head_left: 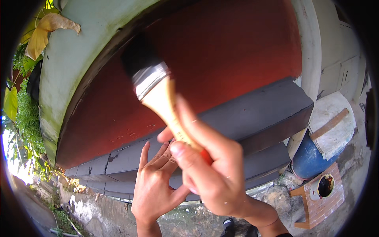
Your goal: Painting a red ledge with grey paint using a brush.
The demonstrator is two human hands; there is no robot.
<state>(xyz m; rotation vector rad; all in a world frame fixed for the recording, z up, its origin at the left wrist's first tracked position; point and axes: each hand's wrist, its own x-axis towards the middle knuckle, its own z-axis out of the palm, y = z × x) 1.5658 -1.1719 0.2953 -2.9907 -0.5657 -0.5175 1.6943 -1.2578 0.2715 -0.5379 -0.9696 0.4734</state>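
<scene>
A paintbrush with a pale wooden handle, a silvery metal band and dark bristles is gripped in my right hand. The handle's end is red. Its bristles point up and left over a red-painted surface; whether they touch it I cannot tell. My left hand is open beside the right one, fingers spread toward the dark grey step below the red surface. Contact between the left fingertips and the step is hidden. Both hands partly cover the steps behind them.
A curved pale green wall borders the red surface, with plants on its left. At right stand a blue drum topped by a white sheet and wood strip, and a wooden stool bearing a stained container.
</scene>
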